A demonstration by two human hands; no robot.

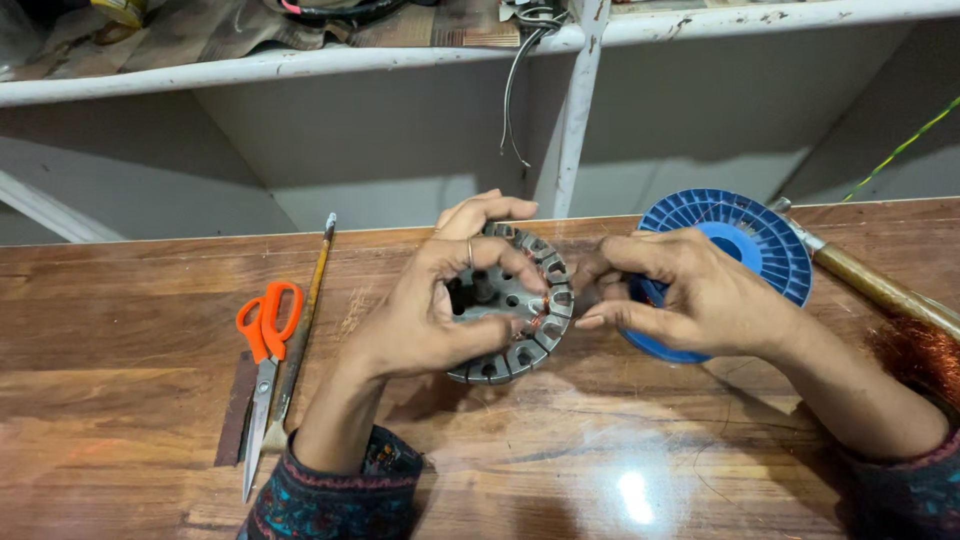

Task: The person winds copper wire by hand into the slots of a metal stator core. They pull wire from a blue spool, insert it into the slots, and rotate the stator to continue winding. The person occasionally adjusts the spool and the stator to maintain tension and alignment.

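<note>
A round grey metal stator core (520,345) with slots around its rim and a bit of copper winding rests on the wooden table (600,460). My left hand (435,305) grips it from the left, fingers curled over its top and thumb across its front. My right hand (690,295) is at the core's right edge, fingertips pinched together close to the slots; the thin wire itself is too fine to make out. Behind my right hand lies a blue plastic spool (760,240).
Orange-handled scissors (265,350) and a thin long tool (305,310) lie at the left, beside a dark flat strip (235,410). A wooden-handled tool (880,285) and a tuft of copper wire (925,355) sit at the right. White shelves (300,65) rise behind the table.
</note>
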